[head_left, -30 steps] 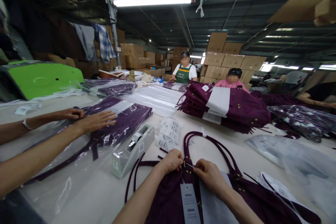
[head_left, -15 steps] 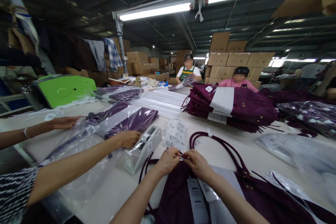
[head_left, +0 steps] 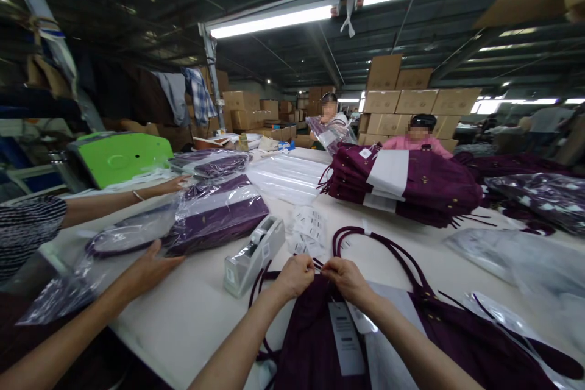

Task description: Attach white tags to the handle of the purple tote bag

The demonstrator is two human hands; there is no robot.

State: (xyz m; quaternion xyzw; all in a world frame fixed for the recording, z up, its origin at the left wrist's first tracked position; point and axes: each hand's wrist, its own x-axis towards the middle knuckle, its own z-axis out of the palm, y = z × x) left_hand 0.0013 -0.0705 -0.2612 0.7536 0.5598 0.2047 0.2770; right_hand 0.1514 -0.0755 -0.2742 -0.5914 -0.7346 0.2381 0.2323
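Observation:
A dark purple handbag (head_left: 299, 335) lies in front of me, with a white printed tag (head_left: 346, 336) hanging on it and a pale sheet (head_left: 388, 350) across its middle. At the bag's top edge, my left hand (head_left: 296, 274) and my right hand (head_left: 345, 279) are close together, fingers pinched. Both grip a thin dark purple cord (head_left: 318, 264), its ends showing between the fingertips. The exact knot or loop is hidden by my fingers. The bag's long handles (head_left: 388, 250) curve away beyond my right hand.
Left of me, a co-worker's hands (head_left: 153, 268) touch a plastic-wrapped purple bag (head_left: 223, 216). Between us stands a tape dispenser (head_left: 256, 254); label sheets (head_left: 308, 228) lie behind it. A stack of purple bags (head_left: 429, 186) rises at the back right, and plastic bags (head_left: 516, 256) lie on the right.
My hands keep pinching the cord in nearly the same spot. The co-worker's hand has left the tape dispenser for the wrapped bag's near side. Across the table, a person has lifted a wrapped bag.

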